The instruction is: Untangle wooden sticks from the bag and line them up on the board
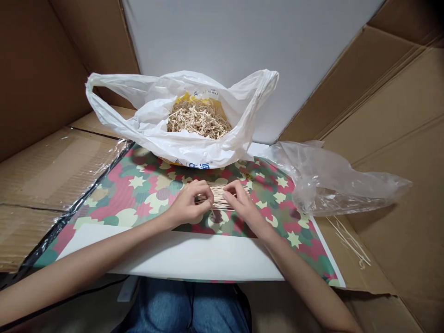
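Observation:
A flat bundle of thin pale sticks (219, 196) lies on a board with a red, green and cream patterned sheet (138, 189). My left hand (189, 203) has its fingers curled and pinched on the bundle's left end. At the right end my right hand (243, 203) rests on the sticks, its fingers bent and pressed down on them. Both hands touch the same bundle. Behind them a white plastic bag (180, 125) stands open, filled with a tangled heap of the same pale sticks (197, 120).
A crumpled clear plastic bag (333, 180) lies at the right of the board. A few loose sticks (350, 243) rest on cardboard at the right. Cardboard walls (41, 74) close in both sides, a white panel (243, 41) stands behind. Blue-jeaned legs (183, 305) show below.

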`<state>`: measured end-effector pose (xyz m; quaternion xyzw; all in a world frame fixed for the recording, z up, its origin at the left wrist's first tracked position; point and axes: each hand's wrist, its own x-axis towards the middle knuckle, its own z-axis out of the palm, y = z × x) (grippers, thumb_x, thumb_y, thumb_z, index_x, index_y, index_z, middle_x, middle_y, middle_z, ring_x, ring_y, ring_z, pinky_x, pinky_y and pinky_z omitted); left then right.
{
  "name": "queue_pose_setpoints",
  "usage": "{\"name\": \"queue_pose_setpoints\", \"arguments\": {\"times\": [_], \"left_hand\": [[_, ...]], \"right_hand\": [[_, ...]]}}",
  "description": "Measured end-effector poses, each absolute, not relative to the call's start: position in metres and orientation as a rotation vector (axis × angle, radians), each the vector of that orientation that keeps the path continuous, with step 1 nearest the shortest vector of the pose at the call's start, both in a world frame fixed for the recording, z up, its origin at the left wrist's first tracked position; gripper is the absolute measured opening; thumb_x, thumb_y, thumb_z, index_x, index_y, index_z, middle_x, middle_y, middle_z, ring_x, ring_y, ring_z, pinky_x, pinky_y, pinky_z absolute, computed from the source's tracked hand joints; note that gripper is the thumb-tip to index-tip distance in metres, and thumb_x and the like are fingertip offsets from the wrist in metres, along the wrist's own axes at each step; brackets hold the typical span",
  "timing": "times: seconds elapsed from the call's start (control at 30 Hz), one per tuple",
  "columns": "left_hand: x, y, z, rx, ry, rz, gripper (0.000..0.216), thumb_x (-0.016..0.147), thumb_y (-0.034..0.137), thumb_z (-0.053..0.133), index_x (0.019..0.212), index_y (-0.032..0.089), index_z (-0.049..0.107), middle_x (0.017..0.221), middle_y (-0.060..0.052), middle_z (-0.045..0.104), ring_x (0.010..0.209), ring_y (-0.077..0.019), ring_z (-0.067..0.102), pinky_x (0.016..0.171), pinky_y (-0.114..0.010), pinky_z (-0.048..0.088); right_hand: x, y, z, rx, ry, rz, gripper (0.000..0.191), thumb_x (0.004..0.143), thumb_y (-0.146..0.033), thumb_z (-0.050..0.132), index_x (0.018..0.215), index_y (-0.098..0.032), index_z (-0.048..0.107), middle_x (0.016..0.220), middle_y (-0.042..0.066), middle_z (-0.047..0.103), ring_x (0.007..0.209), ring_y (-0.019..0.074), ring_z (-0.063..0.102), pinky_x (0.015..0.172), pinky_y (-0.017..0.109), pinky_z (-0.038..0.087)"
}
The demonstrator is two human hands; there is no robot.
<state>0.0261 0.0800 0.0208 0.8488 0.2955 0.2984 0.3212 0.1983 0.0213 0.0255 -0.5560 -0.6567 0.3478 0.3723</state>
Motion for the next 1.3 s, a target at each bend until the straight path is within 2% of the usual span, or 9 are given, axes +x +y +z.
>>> {"name": "queue_pose_setpoints", "arguments": {"times": [0.07, 0.17, 0.37, 0.53, 0.67, 0.8, 0.87, 1.03, 1.3], "left_hand": [[0.028, 0.081, 0.02, 1.991, 0.782, 0.791, 0.014, 0.072, 0.022, 0.046, 0.061, 0.015, 0.053, 0.066, 0.0, 0.053, 0.067, -0.0128, 0.047, 0.067, -0.025, 0.036], [0.031, 0.079, 0.021, 1.783, 0.802, 0.81, 0.013, 0.07, 0.024, 0.05, 0.062, 0.014, 0.054, 0.063, 0.0, 0.051, 0.063, -0.0116, 0.047, 0.06, -0.023, 0.037], [0.034, 0.073, 0.02, 1.553, 0.807, 0.796, 0.011, 0.069, 0.023, 0.053, 0.063, 0.013, 0.053, 0.06, 0.003, 0.047, 0.055, -0.0082, 0.043, 0.051, -0.02, 0.035], [0.033, 0.072, 0.016, 1.492, 0.815, 0.83, 0.008, 0.069, 0.019, 0.052, 0.064, 0.013, 0.053, 0.064, 0.003, 0.047, 0.058, -0.0076, 0.044, 0.052, -0.018, 0.035], [0.032, 0.073, 0.016, 1.455, 0.827, 0.832, 0.008, 0.069, 0.02, 0.05, 0.063, 0.014, 0.05, 0.059, 0.004, 0.043, 0.053, -0.0071, 0.039, 0.049, -0.019, 0.032], [0.03, 0.075, 0.016, 1.5, 0.833, 0.814, 0.009, 0.069, 0.021, 0.049, 0.064, 0.014, 0.05, 0.059, 0.003, 0.044, 0.054, -0.0079, 0.039, 0.05, -0.019, 0.032], [0.029, 0.075, 0.016, 1.562, 0.819, 0.811, 0.009, 0.069, 0.021, 0.048, 0.064, 0.014, 0.051, 0.06, 0.003, 0.047, 0.056, -0.0088, 0.041, 0.052, -0.02, 0.033], [0.028, 0.074, 0.018, 1.603, 0.764, 0.765, 0.011, 0.071, 0.021, 0.047, 0.064, 0.014, 0.051, 0.062, 0.002, 0.045, 0.058, -0.0089, 0.041, 0.054, -0.02, 0.034], [0.02, 0.084, 0.028, 1.842, 0.554, 0.538, 0.028, 0.078, 0.033, 0.047, 0.06, 0.013, 0.051, 0.061, 0.0, 0.046, 0.06, -0.0102, 0.041, 0.058, -0.022, 0.034]], "right_hand": [[0.194, 0.019, 0.024, -1.466, -1.872, 0.49, 0.015, 0.084, -0.035, 0.045, 0.089, -0.021, 0.046, 0.089, 0.004, 0.052, 0.086, 0.0185, 0.047, 0.079, 0.033, 0.039], [0.183, 0.016, 0.016, -1.44, -2.073, 0.129, 0.016, 0.081, -0.03, 0.048, 0.09, -0.018, 0.047, 0.089, 0.007, 0.053, 0.087, 0.0217, 0.045, 0.079, 0.036, 0.038], [0.171, 0.018, 0.01, -1.53, -2.09, -0.138, 0.011, 0.081, -0.021, 0.04, 0.084, -0.015, 0.048, 0.085, 0.01, 0.054, 0.081, 0.0229, 0.045, 0.072, 0.036, 0.037], [0.169, 0.019, 0.008, -1.527, -2.068, -0.073, 0.011, 0.082, -0.019, 0.036, 0.08, -0.017, 0.047, 0.079, 0.009, 0.053, 0.076, 0.0211, 0.046, 0.068, 0.034, 0.037], [0.17, 0.019, 0.008, -1.518, -2.045, -0.007, 0.011, 0.083, -0.02, 0.037, 0.079, -0.017, 0.047, 0.079, 0.008, 0.053, 0.077, 0.021, 0.046, 0.07, 0.034, 0.037], [0.18, 0.021, 0.015, -1.434, -2.07, 0.263, 0.01, 0.085, -0.028, 0.044, 0.085, -0.019, 0.048, 0.086, 0.005, 0.054, 0.083, 0.0189, 0.048, 0.074, 0.031, 0.039], [0.187, 0.021, 0.02, -1.417, -2.069, 0.367, 0.013, 0.085, -0.032, 0.046, 0.082, -0.02, 0.048, 0.083, 0.003, 0.055, 0.082, 0.0176, 0.048, 0.074, 0.03, 0.038], [0.194, 0.022, 0.026, -1.331, -2.086, 0.478, 0.015, 0.084, -0.024, 0.048, 0.069, -0.02, 0.048, 0.068, -0.001, 0.056, 0.072, 0.0152, 0.048, 0.072, 0.029, 0.037], [0.196, 0.02, 0.023, -1.271, -2.063, 0.61, 0.014, 0.081, -0.021, 0.049, 0.067, -0.02, 0.049, 0.068, -0.001, 0.054, 0.07, 0.0139, 0.05, 0.066, 0.026, 0.038]]}}
